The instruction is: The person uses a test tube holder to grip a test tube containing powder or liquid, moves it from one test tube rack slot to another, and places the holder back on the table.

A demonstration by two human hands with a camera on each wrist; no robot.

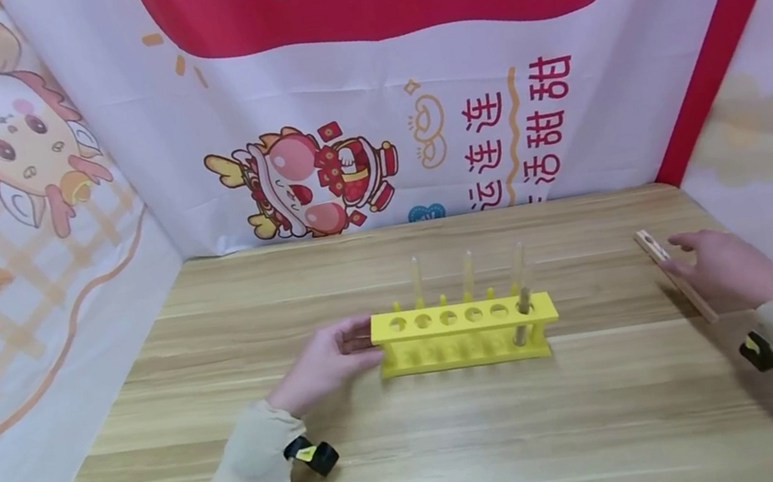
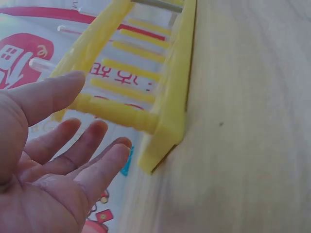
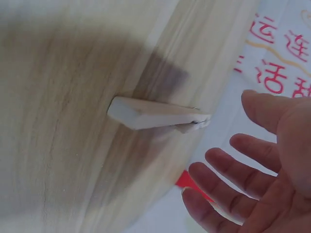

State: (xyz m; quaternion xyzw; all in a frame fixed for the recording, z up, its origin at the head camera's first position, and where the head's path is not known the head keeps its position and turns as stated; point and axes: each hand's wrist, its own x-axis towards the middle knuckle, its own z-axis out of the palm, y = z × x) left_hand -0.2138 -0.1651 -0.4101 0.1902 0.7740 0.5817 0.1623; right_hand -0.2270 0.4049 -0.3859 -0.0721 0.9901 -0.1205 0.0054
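Observation:
A yellow test tube rack [image 1: 463, 327] stands on the table. Beside its left end is my left hand [image 1: 322, 362], thumb and fingers spread around that end; in the left wrist view a gap shows between the fingers and the rack's end post [image 2: 116, 112]. A test tube [image 1: 522, 304] with greyish contents leans in the rightmost hole. Clear tubes [image 1: 418, 282] rise along the rack's back side. Far right lies a wooden test tube clamp [image 1: 689, 292]. Over it hovers my right hand [image 1: 728, 267], its fingers apart and holding nothing in the right wrist view.
The wood-grain table [image 1: 465, 448] ends at a printed cloth [image 1: 360, 76] hung along the back. More cloth walls off the left [image 1: 20, 274] and right sides. Each wrist carries a small black camera mount [image 1: 312, 455].

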